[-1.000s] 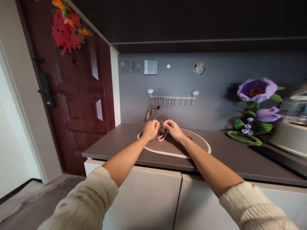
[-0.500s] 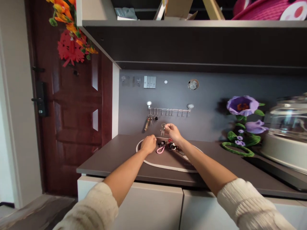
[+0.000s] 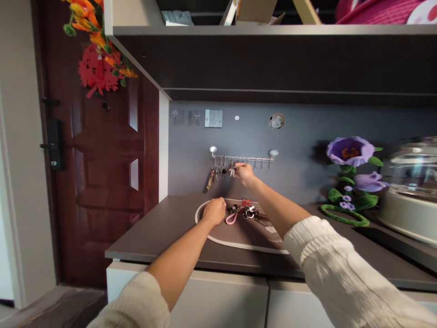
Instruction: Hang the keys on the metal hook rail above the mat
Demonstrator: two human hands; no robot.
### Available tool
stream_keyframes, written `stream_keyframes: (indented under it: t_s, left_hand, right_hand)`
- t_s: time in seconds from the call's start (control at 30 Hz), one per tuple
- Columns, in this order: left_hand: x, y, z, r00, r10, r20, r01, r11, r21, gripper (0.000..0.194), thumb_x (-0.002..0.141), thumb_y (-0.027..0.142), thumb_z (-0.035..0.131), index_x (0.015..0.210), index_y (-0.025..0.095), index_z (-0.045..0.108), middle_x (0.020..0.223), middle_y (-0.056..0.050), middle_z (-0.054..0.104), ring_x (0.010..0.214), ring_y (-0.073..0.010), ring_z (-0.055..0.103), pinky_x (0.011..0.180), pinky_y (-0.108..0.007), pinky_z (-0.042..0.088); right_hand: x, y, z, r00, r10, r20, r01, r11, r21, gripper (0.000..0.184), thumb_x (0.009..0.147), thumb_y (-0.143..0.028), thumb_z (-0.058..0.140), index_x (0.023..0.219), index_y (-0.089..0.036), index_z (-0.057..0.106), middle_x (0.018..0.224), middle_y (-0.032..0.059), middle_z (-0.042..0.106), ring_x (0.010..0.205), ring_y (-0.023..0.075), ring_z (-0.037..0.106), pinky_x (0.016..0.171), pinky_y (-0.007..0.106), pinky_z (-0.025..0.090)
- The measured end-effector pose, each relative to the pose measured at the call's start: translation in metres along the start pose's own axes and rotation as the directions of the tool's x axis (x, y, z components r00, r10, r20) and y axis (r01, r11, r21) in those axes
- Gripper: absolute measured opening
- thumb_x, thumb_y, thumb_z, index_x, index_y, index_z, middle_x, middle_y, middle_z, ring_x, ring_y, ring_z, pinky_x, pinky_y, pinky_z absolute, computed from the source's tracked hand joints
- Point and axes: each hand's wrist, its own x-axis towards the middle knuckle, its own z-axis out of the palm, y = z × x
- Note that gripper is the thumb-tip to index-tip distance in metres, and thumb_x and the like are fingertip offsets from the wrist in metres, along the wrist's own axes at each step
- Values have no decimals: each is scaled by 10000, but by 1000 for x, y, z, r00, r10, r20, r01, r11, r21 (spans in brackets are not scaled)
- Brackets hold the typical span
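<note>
- Hook rail [image 3: 242, 158] — shiny polished metal, with glossy round end caps.
- Table [image 3: 164, 228] — smooth, matt dark-brown top.
- Mat [image 3: 246, 232] — matt brown with a pale edge.
- Door [image 3: 102, 182] — reddish wood, slightly glossy.
- Sleeves [image 3: 341, 273] — cream ribbed knit cloth.
- Strap [image 3: 231, 217] — pink, smooth.

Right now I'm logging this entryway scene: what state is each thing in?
right hand: raised at the hook rail, pinching a key ring
key ring: held up at the rail
left hand: resting on the mat
hook rail: one bunch hanging at its left end
key pile: lying on the mat
door: shut
</note>
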Motion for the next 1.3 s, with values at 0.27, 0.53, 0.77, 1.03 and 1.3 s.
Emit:
stream_keyframes:
  t_s: [0.27,0.53,0.77,1.03,1.3]
  left_hand:
    - [1,2,-1,1000,-18,14,18,1000,2,285,872,212,311,921,167,588,962,-107,655,931,-193,593,792,-288,411]
    - [1,2,-2,999,-29,23,30,999,-15,289,865,213,321,932,168,598,968,-101,657,945,-183,583,811,-284,405]
    - [1,1,-1,1000,-21,18,21,1000,-18,277,866,217,323,924,173,590,962,-98,656,935,-192,588,802,-292,407]
    - [1,2,-3,999,-31,26,32,999,-39,284,862,224,328,940,175,598,977,-80,658,946,-189,584,818,-276,405]
    - [3,-3,4,1000,7,-13,-7,998,-55,254,849,206,344,898,183,592,947,-84,662,911,-191,593,776,-284,409]
  right_hand:
    - [23,11,10,992,65,-111,-60,997,44,130,804,-80,412,718,-165,460,526,-8,513,486,92,558,452,198,479]
    - [25,21,9,979,109,-171,-97,992,76,121,782,-67,441,705,-152,480,511,-9,515,454,87,544,454,206,485]
    - [19,29,7,983,112,-148,-104,993,64,141,769,-65,465,660,-155,470,487,-12,506,443,86,539,438,192,457]
    - [16,32,5,987,88,-132,-85,996,28,194,734,-32,448,595,-166,455,426,-40,447,380,65,464,434,189,432]
    - [18,39,-2,994,38,-98,-40,999,-27,171,682,-30,447,575,-159,481,413,-55,427,361,43,367,413,163,367]
